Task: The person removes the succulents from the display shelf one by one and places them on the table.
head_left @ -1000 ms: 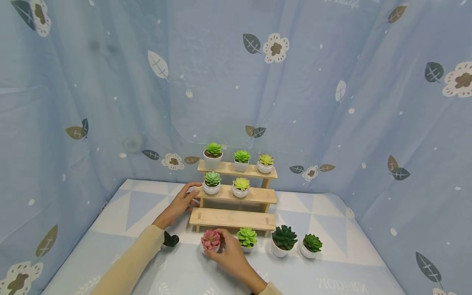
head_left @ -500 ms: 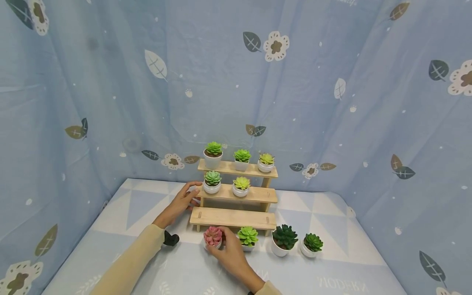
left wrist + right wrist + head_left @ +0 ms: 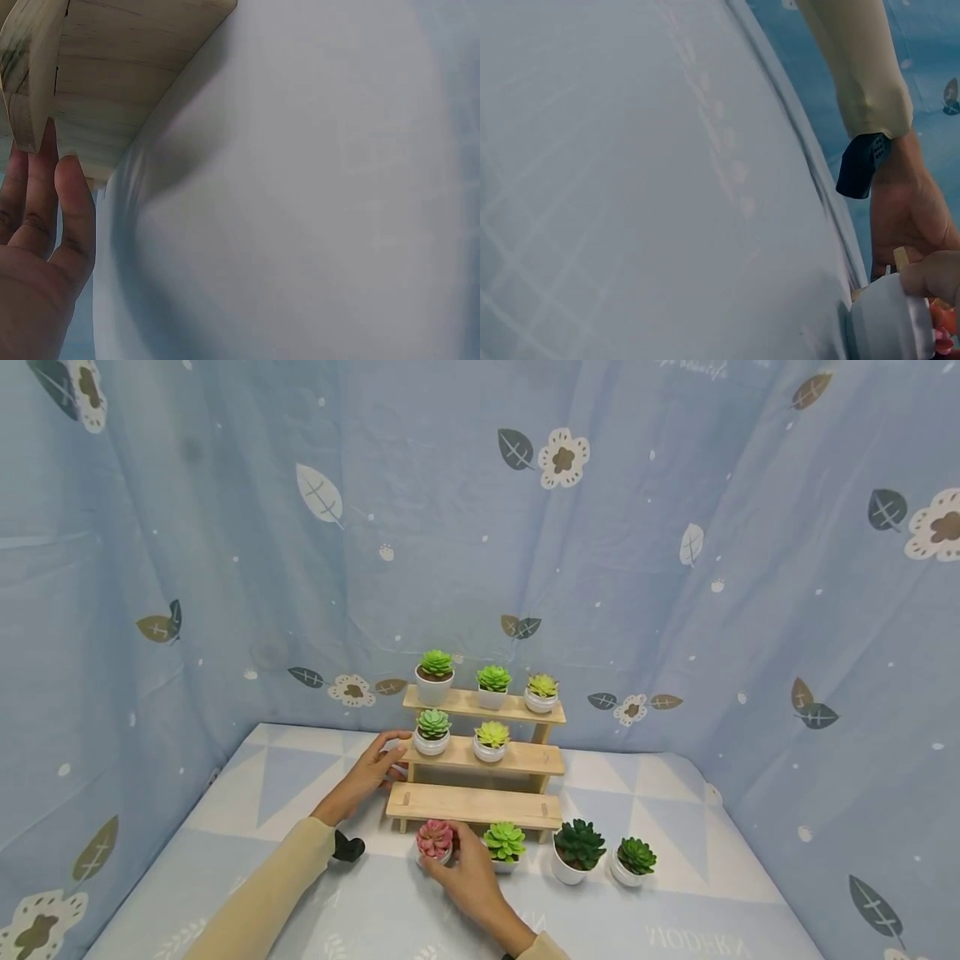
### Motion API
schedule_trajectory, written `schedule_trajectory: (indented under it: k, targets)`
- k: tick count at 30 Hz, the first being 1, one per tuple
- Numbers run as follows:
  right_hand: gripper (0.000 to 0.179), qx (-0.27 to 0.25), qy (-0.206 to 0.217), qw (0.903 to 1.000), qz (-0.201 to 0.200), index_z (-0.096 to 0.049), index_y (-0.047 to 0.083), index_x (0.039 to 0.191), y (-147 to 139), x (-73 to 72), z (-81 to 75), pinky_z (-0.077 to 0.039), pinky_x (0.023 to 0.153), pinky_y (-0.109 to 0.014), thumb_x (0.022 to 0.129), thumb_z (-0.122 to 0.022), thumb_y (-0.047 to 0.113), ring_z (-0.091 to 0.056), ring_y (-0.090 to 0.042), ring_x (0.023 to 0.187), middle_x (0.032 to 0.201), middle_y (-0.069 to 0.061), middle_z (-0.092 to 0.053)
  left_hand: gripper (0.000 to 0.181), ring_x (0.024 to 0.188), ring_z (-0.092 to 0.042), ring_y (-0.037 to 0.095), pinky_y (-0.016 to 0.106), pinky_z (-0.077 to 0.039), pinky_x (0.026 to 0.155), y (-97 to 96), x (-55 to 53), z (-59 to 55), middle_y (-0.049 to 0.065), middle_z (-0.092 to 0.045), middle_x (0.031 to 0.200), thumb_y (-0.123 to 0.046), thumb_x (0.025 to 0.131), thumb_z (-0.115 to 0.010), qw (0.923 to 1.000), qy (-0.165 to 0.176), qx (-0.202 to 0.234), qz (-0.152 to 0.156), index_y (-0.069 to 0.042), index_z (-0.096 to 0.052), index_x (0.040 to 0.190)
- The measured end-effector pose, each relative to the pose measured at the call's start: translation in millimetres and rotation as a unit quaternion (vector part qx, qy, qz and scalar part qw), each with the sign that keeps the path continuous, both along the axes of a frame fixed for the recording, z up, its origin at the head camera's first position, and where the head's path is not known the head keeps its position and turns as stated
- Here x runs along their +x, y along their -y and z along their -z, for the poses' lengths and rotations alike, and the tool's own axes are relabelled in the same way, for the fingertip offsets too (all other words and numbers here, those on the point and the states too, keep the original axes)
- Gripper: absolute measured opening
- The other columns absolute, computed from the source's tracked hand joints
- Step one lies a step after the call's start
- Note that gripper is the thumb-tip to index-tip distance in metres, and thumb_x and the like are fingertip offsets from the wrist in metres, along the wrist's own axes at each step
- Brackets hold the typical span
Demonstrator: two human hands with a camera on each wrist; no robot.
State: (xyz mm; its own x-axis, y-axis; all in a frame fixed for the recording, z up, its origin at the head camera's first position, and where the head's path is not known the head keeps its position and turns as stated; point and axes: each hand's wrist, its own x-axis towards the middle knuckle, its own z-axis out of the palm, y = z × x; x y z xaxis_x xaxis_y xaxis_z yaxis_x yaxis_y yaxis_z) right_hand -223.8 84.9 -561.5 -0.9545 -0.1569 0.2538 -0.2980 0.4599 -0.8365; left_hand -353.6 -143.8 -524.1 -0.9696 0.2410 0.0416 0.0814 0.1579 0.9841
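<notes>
My right hand [image 3: 471, 875] holds a pink potted succulent [image 3: 435, 838] by its white pot, thumb on the near side, in front of the three-tier wooden shelf [image 3: 472, 803]. In the right wrist view the white pot [image 3: 889, 322] is close to the tabletop; whether it touches is unclear. At the shelf's left end, my left hand [image 3: 366, 775] touches the middle tier with mostly straight fingers; the left wrist view shows those fingers [image 3: 74, 195] against the board's edge. Beside the right hand stands a light green succulent [image 3: 505, 843], its pot partly hidden.
Three green succulents [image 3: 493, 678] line the top tier; two more [image 3: 491, 737] sit on the middle one. A dark green succulent [image 3: 578, 843] and a smaller one [image 3: 636, 858] stand on the table at right. A black device [image 3: 348, 847] is at the left wrist. Patterned curtains surround the table.
The right hand has shifted the pink succulent slightly right and towards the shelf, mostly in the first half second. The left hand stays at the shelf's end.
</notes>
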Motion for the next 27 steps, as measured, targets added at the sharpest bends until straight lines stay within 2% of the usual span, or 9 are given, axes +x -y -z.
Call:
schedule_trajectory:
  k: [5, 10, 13, 19, 27]
  targets:
    - [0.059, 0.018, -0.002, 0.9998, -0.003, -0.061, 0.003, 0.132, 0, 1.4, -4.8, -0.052, 0.083, -0.026, 0.084, -0.087, 0.025, -0.062, -0.010, 0.102, 0.121, -0.003, -0.065, 0.052, 0.108, -0.062, 0.040, 0.048, -0.049, 0.081, -0.4, -0.2, 0.4, 0.020, -0.053, 0.134, -0.053, 0.107, -0.049, 1.0000, 0.004, -0.002, 0.001, -0.032, -0.038, 0.154]
    - [0.061, 0.051, -0.021, 0.9985, -0.006, -0.060, 0.001, 0.132, -2, 2.6, -10.4, -0.052, 0.085, -0.030, 0.084, -0.087, 0.026, -0.063, -0.015, 0.108, 0.121, -0.006, -0.065, 0.048, 0.108, -0.061, 0.043, 0.045, -0.049, 0.079, -0.4, -2.0, 0.7, 0.022, -0.052, 0.133, -0.046, 0.110, -0.046, 1.0000, 0.004, -0.007, -0.002, -0.028, -0.038, 0.155]
    - [0.063, 0.062, -0.014, 0.9979, -0.004, -0.060, 0.000, 0.133, -3, 3.5, -15.0, -0.052, 0.084, -0.030, 0.083, -0.088, 0.025, -0.062, -0.017, 0.106, 0.121, -0.007, -0.064, 0.048, 0.109, -0.060, 0.044, 0.044, -0.049, 0.078, -0.6, -1.6, -0.1, 0.023, -0.053, 0.132, -0.045, 0.111, -0.046, 1.0000, 0.002, -0.007, 0.000, -0.027, -0.038, 0.155]
    - [0.063, 0.028, -0.007, 0.9994, -0.021, -0.056, -0.002, 0.137, -8, 5.3, -28.7, -0.056, 0.088, -0.037, 0.085, -0.086, 0.017, -0.064, -0.025, 0.109, 0.124, -0.011, -0.063, 0.052, 0.108, -0.062, 0.042, 0.049, -0.050, 0.081, 0.8, -1.3, 0.9, 0.021, -0.053, 0.133, -0.053, 0.106, -0.050, 1.0000, -0.003, -0.003, 0.006, -0.032, -0.040, 0.153]
    - [0.047, 0.000, -0.023, 0.9988, -0.043, -0.060, -0.001, 0.130, -13, 3.5, -42.4, -0.055, 0.092, -0.042, 0.089, -0.081, 0.009, -0.066, -0.030, 0.109, 0.120, -0.015, -0.063, 0.051, 0.102, -0.063, 0.038, 0.054, -0.050, 0.083, 4.7, -2.6, -0.7, 0.027, -0.054, 0.131, -0.053, 0.105, -0.054, 0.9997, -0.012, -0.015, 0.013, -0.030, -0.044, 0.150]
